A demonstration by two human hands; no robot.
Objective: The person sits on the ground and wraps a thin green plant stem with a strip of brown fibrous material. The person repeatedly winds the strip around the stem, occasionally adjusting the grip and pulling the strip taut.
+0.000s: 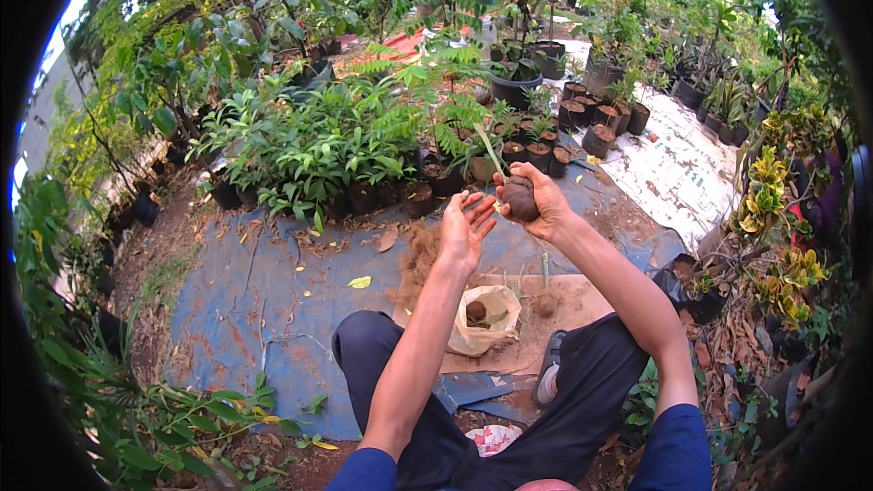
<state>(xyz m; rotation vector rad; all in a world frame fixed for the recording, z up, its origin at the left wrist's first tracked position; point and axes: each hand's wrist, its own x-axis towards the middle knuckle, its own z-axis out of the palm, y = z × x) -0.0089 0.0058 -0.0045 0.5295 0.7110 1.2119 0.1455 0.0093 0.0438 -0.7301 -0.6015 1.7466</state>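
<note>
My right hand (551,207) is closed around a brown fibre-wrapped root ball (519,199), raised above the ground sheet. From the top of the ball a pale green stem (489,147) slants up and to the left. Just left of it, my left hand (466,229) is held palm up with its fingers apart and slightly curled. Below my hands stands an open cream sack (461,341) with another brown ball (476,311) inside. A small fibre clump (546,305) lies to the sack's right.
Loose brown fibre (418,264) is heaped on the blue tarp (273,273), beside a tan mat (573,295). Leafy potted seedlings (336,141) crowd the far left. Several black pots (600,139) stand at the back right near a white sheet (673,150). Yellow-leaved shrubs (767,191) border the right side.
</note>
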